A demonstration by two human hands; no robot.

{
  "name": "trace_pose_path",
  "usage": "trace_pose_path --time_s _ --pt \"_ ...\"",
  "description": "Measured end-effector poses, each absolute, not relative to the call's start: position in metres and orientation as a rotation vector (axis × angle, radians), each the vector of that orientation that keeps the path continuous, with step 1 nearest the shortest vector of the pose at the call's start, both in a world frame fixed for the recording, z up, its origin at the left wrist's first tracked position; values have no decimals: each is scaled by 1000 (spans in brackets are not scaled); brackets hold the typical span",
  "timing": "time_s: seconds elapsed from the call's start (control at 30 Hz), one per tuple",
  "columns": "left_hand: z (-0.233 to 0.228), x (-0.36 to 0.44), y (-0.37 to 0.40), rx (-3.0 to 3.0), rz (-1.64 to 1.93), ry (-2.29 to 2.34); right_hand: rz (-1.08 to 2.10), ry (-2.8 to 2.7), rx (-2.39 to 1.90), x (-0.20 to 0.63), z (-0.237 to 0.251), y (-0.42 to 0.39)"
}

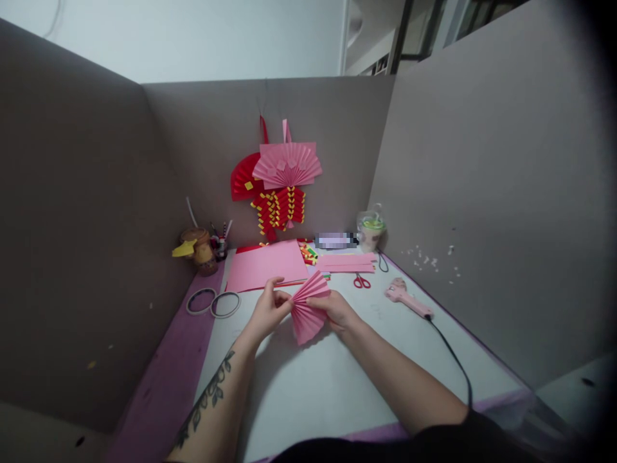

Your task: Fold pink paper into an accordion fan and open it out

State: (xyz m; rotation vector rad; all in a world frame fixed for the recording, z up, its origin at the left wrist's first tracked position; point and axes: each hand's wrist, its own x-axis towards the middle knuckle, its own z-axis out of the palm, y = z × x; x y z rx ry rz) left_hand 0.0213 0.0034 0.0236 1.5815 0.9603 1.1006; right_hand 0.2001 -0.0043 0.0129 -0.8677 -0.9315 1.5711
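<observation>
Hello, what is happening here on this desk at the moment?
A person is holding a pink pleated paper fan with both hands above a white desk. The left hand pinches the fan's narrow end, and the right hand grips its side. Behind lie pink paper sheets, red scissors, two tape rolls and a pink glue gun. Finished red and pink fans hang on the partition.
</observation>
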Motion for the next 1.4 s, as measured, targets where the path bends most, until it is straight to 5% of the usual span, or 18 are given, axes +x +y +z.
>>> trace_pose_path --time_s 1.4 --pt "29 18 4 1461 1204 961 1417 -1131 -874 214 20 1"
